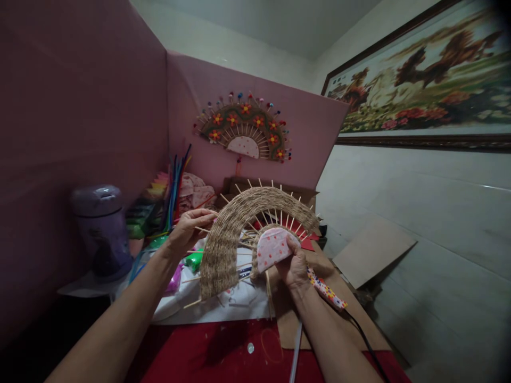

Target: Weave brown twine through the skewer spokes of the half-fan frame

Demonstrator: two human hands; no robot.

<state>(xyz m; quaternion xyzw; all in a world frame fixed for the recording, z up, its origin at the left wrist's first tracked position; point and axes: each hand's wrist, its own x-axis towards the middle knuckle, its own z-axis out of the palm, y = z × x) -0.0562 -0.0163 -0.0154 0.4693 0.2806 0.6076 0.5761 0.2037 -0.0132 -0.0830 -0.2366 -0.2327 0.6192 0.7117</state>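
A woven fan (227, 239) of brown twisted cord on thin wooden sticks is held up in front of me, tilted, above the table. Its half-round centre (275, 247) is covered in white cloth with red dots. My right hand (295, 268) is closed on this centre, thumb on its front; the fingers behind are hidden. At the fan's outer left edge, my left hand (191, 229) pinches with its fingertips close to a protruding stick. Bare stick ends show all round the outer rim.
A finished-looking fan (243, 130) with felt flowers and pompoms hangs on the pink panel. A purple tumbler (101, 231) and pipe cleaners (178, 186) stand left. A flower-patterned corded tool (327, 290) and a clear stick (296, 351) lie right. Cardboard (291, 330) covers part of the red tabletop (191, 351).
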